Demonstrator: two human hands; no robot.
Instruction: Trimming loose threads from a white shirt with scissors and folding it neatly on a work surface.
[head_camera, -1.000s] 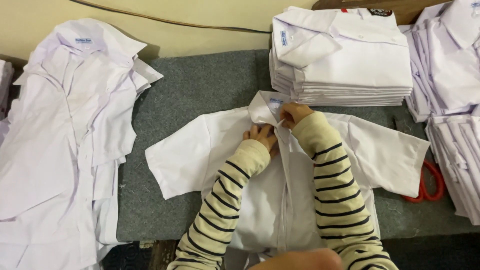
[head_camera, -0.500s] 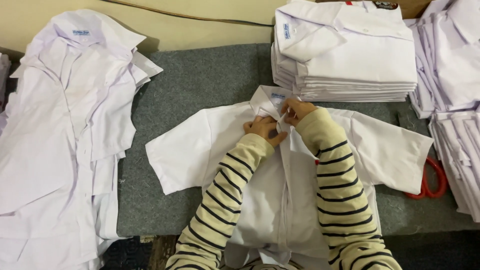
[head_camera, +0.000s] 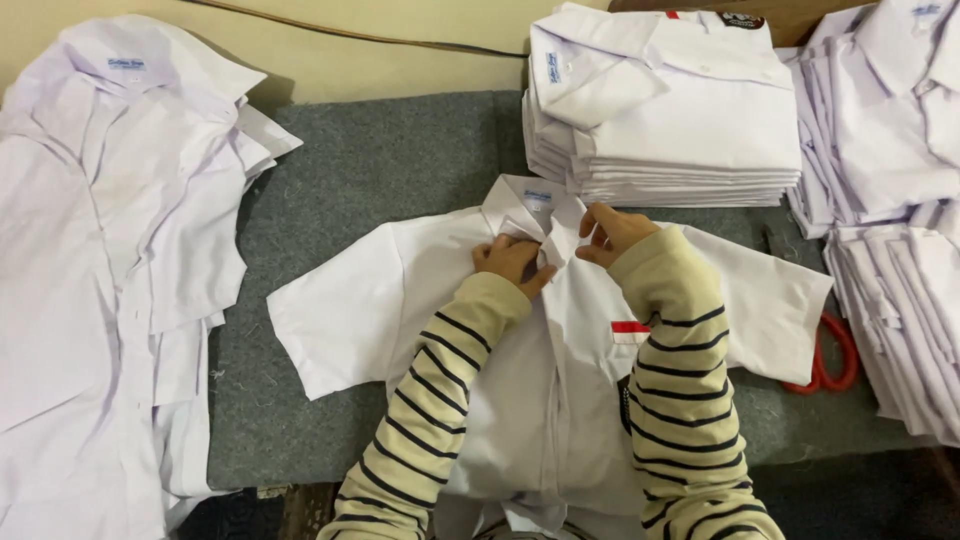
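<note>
one spread shirt (head_camera: 420, 310), four shirt piles, one red scissors (head_camera: 830, 360)

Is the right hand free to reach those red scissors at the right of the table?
Probably yes. The red scissors lie partly tucked under the white shirt's sleeve, handles showing. The right hand is at the collar, and only the flat sleeve lies between.

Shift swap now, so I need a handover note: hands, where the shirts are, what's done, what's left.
Left hand and right hand: both pinch the collar front of the white short-sleeved shirt, spread flat, front up, on the grey felt table.
Done: neat stack of folded white shirts behind it.
Left: this shirt is unfolded; a loose pile of white shirts lies on the left. Red-handled scissors peek out from under its sleeve.
</note>
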